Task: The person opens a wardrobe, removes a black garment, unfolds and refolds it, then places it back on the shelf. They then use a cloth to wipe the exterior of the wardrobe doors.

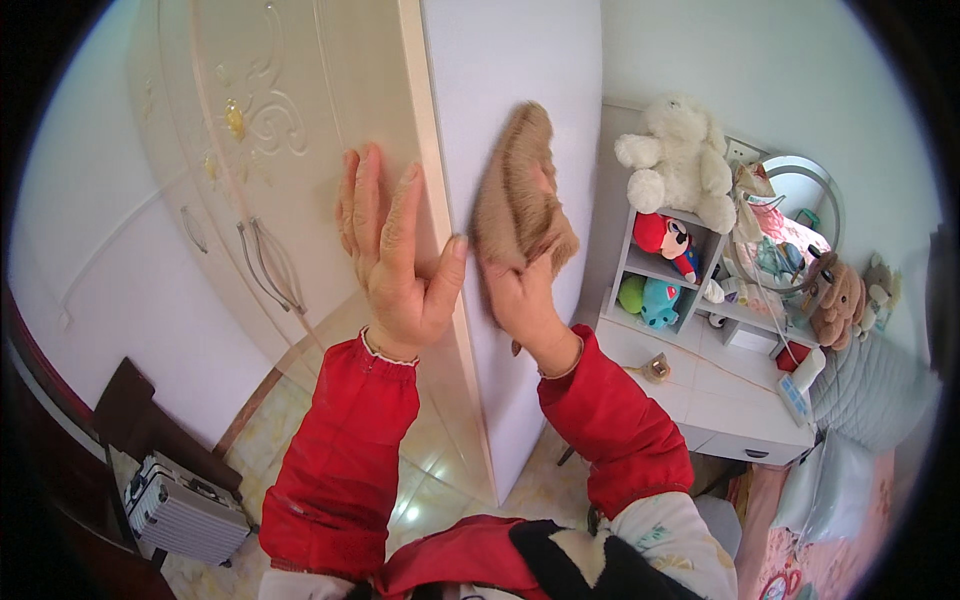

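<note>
My right hand point(525, 296) grips a brown plush cloth point(517, 202) and holds it against the white side panel point(469, 75) of a wardrobe. The cloth bunches up over my fingers and hides most of them. My left hand point(394, 255) is spread at the corner of the wardrobe, with nothing in it. Its fingers lie over the cream wardrobe door point(360, 67), and its thumb reaches across the edge strip towards the side panel. The door has a raised scroll pattern, gold flower ornaments point(235, 120) and curved metal handles point(262, 262).
Right of the wardrobe stands a white dressing table point(705, 382) with a grey shelf, a white plush toy point(675, 161), other stuffed toys and a round mirror point(787, 225). A pink bed cover point(832, 562) lies at lower right. A silver suitcase point(184, 514) stands at lower left on the tiled floor.
</note>
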Tool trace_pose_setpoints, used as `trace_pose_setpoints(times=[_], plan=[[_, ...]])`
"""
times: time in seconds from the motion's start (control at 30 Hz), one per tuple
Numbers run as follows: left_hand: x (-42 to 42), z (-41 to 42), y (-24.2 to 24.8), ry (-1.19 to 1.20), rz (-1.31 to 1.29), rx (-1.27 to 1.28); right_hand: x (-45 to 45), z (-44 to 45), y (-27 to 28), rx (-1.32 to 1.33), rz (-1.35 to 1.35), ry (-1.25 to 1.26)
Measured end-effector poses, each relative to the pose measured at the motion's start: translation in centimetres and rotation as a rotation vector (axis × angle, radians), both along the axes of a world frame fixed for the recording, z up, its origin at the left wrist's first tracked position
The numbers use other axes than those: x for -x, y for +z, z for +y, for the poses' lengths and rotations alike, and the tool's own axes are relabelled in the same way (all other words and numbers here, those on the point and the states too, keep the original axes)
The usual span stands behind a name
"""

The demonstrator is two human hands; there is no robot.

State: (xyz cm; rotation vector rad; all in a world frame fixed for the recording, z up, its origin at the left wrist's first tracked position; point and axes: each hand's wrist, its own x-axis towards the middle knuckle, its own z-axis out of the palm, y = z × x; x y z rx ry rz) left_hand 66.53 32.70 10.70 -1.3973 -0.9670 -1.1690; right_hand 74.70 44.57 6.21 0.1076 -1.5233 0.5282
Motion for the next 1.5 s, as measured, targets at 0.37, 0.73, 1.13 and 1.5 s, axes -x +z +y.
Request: trace_pose_setpoints(times=[0.37,0.73,1.13,1.5], plan=[[-0.3,0.4,0.0,0.000,-0.001,0.000,1.9,7.7,5.3,0.192,0.047,0.037],[0.1,-0.2,-0.1,0.015,-0.005,-0.004,5.0,16.7,-20.2,0.906,-0.084,0.211],[-0.4,0.5,0.1,-0.031,0.009,-0.008,3.6,12.7,-11.0,0.627,-0.082,-0.019],[0.1,0.3,0.0,-0.019,0.012,0.000,1.0,0.6,8.4,-0.016,0.117,0.092]])
